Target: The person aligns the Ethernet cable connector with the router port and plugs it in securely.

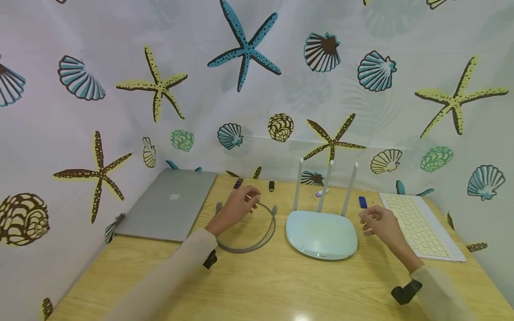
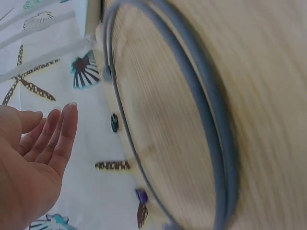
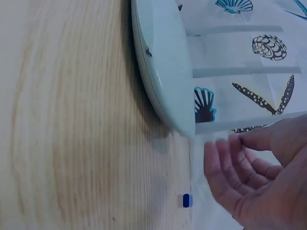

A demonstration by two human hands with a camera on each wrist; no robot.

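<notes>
Above a coiled grey network cable [image 1: 245, 248] hovers my left hand [image 1: 238, 204], its fingers loosely bent and holding nothing. In the left wrist view the palm [image 2: 29, 177] shows bare, apart from the cable loops. The white router [image 1: 321, 236], with three raised antennas [image 1: 324, 187], stands on the table to the right of the cable. Just right of the router my right hand [image 1: 379, 222] hangs in the air with relaxed fingers and nothing in them. The right wrist view has those fingers [image 3: 230, 167] close to the router's end [image 3: 168, 81].
A closed silver laptop [image 1: 168, 205] lies at the left, a white keyboard [image 1: 419, 225] at the right. Along the back are a purple-and-dark small stick [image 1: 238, 183], a black USB stick [image 1: 271, 186], a small white-and-purple item [image 1: 321, 192] and a blue stick [image 1: 363, 202]. A patterned curtain [image 1: 257, 102] hangs behind.
</notes>
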